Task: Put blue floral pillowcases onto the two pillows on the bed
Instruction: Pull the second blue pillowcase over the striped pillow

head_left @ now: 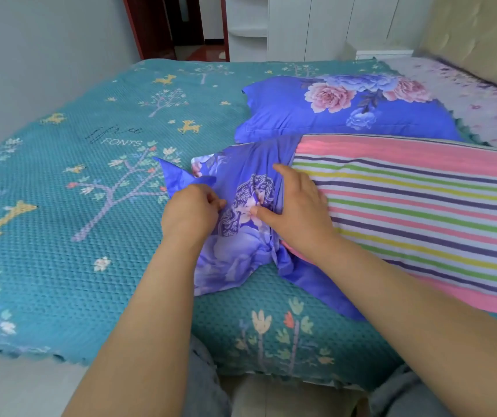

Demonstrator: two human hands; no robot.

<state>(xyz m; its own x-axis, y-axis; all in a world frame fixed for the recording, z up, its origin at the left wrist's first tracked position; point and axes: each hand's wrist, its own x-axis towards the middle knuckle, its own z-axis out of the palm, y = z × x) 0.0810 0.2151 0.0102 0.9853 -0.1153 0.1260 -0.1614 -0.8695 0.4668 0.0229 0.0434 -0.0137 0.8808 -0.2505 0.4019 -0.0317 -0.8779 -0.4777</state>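
Two hands work a bunched blue floral pillowcase (241, 224) at the striped pillow's (421, 206) nine o'clock end: left hand (191, 210) pinches it, right hand (296, 206) presses spread.

The bedspread (60, 236) is teal with a waffle texture, little yellow deer and pastel trees on it; the finished pillow (346, 112) is bright blue with pink and blue peonies; the loose pillowcase (241, 236) same blue floral; the bare pillow (421, 212) has pink, green, yellow, purple and white stripes.

The striped pillow (421, 206) runs off the right edge, its near end hidden inside the bunched pillowcase (241, 242).
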